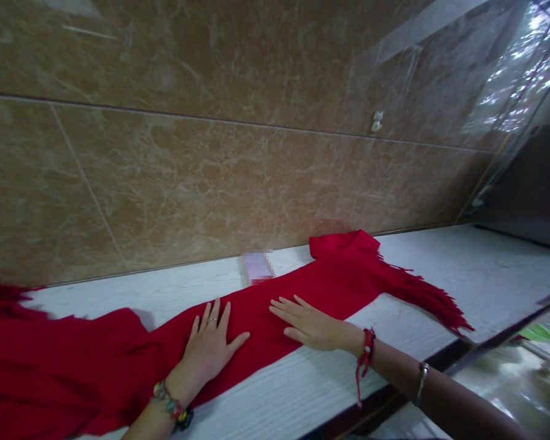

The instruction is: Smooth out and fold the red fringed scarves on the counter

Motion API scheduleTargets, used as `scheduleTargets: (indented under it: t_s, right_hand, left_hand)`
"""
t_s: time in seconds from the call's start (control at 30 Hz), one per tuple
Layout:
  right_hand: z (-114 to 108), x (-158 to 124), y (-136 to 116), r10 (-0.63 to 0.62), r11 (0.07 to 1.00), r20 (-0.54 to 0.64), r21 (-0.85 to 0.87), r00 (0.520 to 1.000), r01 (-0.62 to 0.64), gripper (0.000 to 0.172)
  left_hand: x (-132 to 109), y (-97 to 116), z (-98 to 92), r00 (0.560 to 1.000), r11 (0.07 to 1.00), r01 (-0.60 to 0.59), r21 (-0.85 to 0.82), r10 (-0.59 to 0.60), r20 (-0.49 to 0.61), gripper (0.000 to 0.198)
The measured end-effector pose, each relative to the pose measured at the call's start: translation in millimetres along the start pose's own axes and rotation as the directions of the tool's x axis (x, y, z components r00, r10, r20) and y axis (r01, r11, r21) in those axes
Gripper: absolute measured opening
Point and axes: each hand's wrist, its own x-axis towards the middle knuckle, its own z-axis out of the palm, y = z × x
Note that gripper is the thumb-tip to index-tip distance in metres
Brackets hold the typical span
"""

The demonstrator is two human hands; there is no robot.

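A long red scarf (337,278) with fringed ends stretches across a white wood-grain surface. My left hand (211,348) lies flat on the middle of the scarf, fingers spread, a ring on one finger and beads at the wrist. To its right, my right hand (309,322) also rests flat on the cloth, fingers stretched out and pointing left. Between the hands the scarf is smooth. Its left part is bunched and wrinkled, while the right end has a folded-over corner near the wall and fringe trailing toward the front edge.
Behind the scarf, a small pale packet (256,267), partly blurred, lies against the brown marbled tile wall (201,165). A small white hook (377,121) is on the wall. A dark grey box-like object (522,183) stands at the far right. A green item (538,332) sits below the table's dark front edge.
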Motion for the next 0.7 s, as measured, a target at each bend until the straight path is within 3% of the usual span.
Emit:
scheduleTargets:
  t_s: [0.1,0.2,0.37,0.5,0.7]
  right_hand:
    - [-13,-3,33,0.107,0.994,-0.086,0.002,0.991,-0.107,0.051]
    - [-20,-3,65,0.222,0.965,-0.184,-0.100,0.958,-0.243,0.051]
    - [-10,-3,89,0.245,0.943,-0.150,-0.193,0.958,-0.271,0.051]
    - [-8,-6,78,0.238,0.940,-0.195,-0.199,0.951,-0.276,0.051]
    - [-6,-32,25,0.052,0.953,-0.286,-0.272,0.957,-0.133,0.047]
  left_hand:
    - [-1,-1,-0.1,1.000,1.000,-0.003,-0.008,0.003,-0.016,0.079]
    - [-1,-1,-1.1,1.000,1.000,-0.006,-0.026,0.006,-0.017,0.079]
    - [1,1,-3.2,0.999,0.998,0.048,-0.051,-0.047,0.009,0.081]
    - [2,0,-0.9,0.996,0.996,0.083,-0.030,-0.082,0.019,0.082]
    - [14,-6,-0.9,1.000,1.000,0.007,0.004,-0.007,-0.006,0.075]
